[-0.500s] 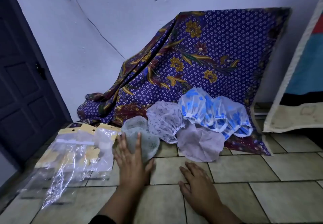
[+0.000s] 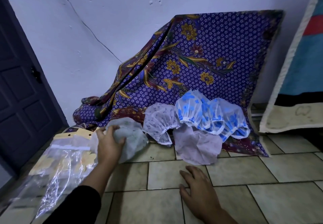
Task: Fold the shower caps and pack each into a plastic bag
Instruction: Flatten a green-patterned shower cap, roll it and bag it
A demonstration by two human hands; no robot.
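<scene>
Several shower caps lie in a row at the foot of a draped cloth. My left hand (image 2: 109,141) grips the pale greenish shower cap (image 2: 133,140) at the left end of the row, fingers curled into its fabric. To its right sit a white patterned cap (image 2: 160,120), a pinkish cap (image 2: 197,145) on the tiles and blue-flowered caps (image 2: 209,113) behind. A pile of clear plastic bags (image 2: 64,160) with yellow header cards lies left of my left hand. My right hand (image 2: 195,187) rests flat on the tiled floor, fingers spread, holding nothing.
A purple batik cloth (image 2: 206,52) is draped over something leaning on the white wall. A dark door (image 2: 19,92) stands at the left. A mattress (image 2: 295,77) leans at the right. Beige floor tiles (image 2: 279,197) spread in front.
My left hand has reached forward from lying flat near the greenish cap and closed its fingers on it. My right hand stays on the floor.
</scene>
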